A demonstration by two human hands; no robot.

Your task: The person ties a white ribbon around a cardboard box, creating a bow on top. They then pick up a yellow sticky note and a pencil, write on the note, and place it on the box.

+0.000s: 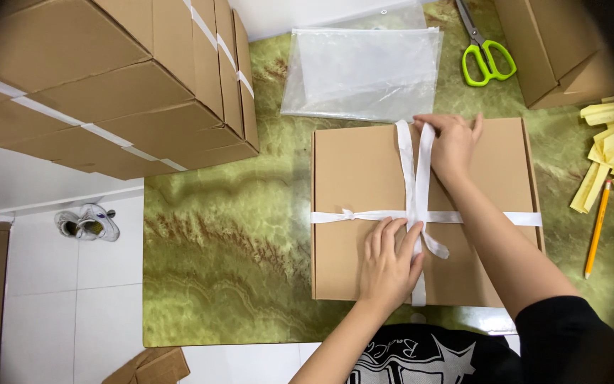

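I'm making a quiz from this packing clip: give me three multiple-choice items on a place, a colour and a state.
1. Where do the scissors lie?
A. beyond the flat box, at the table's far edge
B. on the floor
C. on the box

2. What colour is the ribbon on the flat box?
A. red
B. white
C. green

3. What is the left hand doing?
A. holding the pencil
B. hanging off the table
C. pressing on the ribbon crossing

Key: 1 A, green handles lie past the box; 2 B, white bands cross brown cardboard; 3 C, fingers lie flat where bands meet, while the right hand grips the ribbon at the far edge.
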